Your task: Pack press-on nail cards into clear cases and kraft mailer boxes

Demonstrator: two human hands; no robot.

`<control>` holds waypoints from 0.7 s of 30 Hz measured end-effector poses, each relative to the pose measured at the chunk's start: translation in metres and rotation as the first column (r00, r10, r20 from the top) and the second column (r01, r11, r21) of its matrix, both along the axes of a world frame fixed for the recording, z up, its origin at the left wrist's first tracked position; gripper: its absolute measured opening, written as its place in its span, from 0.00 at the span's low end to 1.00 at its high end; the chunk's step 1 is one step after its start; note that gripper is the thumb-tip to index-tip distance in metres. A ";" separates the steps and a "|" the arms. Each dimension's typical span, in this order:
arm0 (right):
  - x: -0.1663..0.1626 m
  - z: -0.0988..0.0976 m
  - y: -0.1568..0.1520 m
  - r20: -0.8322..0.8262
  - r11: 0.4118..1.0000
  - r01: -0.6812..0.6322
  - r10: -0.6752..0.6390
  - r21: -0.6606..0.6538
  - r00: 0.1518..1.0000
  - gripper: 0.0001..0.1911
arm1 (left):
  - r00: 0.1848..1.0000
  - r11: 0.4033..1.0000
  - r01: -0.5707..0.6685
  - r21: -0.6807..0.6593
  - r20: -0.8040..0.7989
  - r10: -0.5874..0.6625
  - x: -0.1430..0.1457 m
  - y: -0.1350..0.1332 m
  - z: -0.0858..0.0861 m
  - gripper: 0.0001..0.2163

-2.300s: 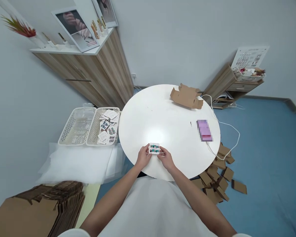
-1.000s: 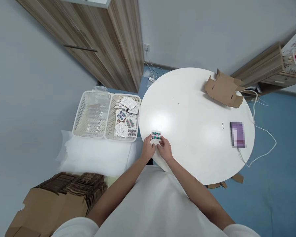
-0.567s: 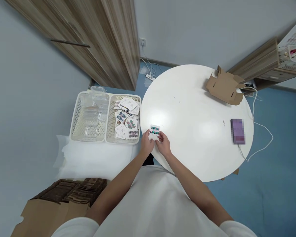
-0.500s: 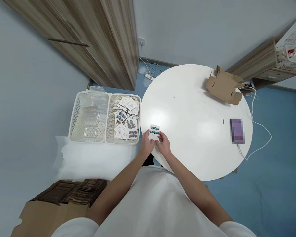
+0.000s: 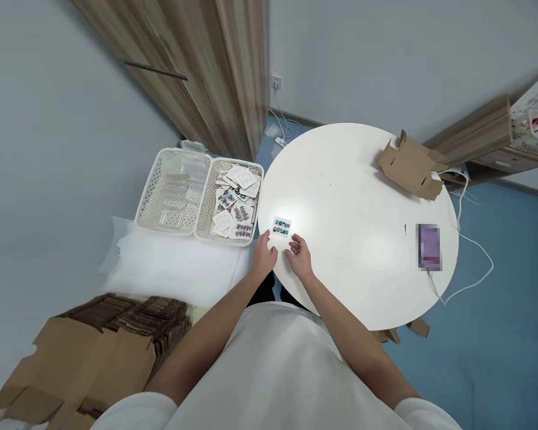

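Note:
A small white card of press-on nails [image 5: 282, 227], in green, pink and dark tones, lies on the white round table [image 5: 341, 197] near its left edge. Just below the card's left corner is my left hand [image 5: 263, 254], fingers apart and holding nothing. My right hand [image 5: 299, 255] sits below the card's right corner, its fingers curved and spread with nothing in them. The card lies free between and beyond both hands.
Left of the table stand two white baskets: one with clear plastic boxes [image 5: 177, 191], the other with several nail cards [image 5: 242, 212]. A cardboard box [image 5: 410, 164] and a blurred purple item [image 5: 429, 246] rest on the table. Flattened cartons [image 5: 89, 352] are stacked lower left.
Both hands have let go of the nail card and drawn back toward my body. The card now lies on the table. The whole view has tilted slightly.

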State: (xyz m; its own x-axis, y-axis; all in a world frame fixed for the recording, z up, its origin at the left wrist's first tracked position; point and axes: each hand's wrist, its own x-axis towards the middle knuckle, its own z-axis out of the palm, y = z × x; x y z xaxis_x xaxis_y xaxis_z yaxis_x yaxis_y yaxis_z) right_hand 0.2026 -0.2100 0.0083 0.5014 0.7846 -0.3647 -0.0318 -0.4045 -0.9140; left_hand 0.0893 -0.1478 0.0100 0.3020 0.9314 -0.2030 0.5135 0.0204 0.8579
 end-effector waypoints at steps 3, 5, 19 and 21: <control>0.006 0.001 -0.018 -0.009 0.999 -0.037 0.037 -0.010 0.999 0.28 | 0.997 0.999 -0.051 0.013 -0.049 0.051 -0.008 -0.020 0.006 0.25; 0.010 0.000 -0.031 -0.004 0.998 -0.065 0.065 -0.022 0.998 0.27 | 0.995 0.997 -0.075 0.016 -0.072 0.076 -0.014 -0.037 0.008 0.24; -0.007 -0.002 -0.093 0.231 0.956 -0.281 0.293 -0.087 0.928 0.28 | 0.983 0.989 -0.143 -0.024 -0.122 0.139 -0.085 -0.089 0.029 0.18; -0.019 0.004 -0.089 0.269 0.957 -0.282 0.290 -0.069 0.919 0.28 | 0.982 0.990 -0.143 -0.015 -0.128 0.140 -0.099 -0.090 0.031 0.18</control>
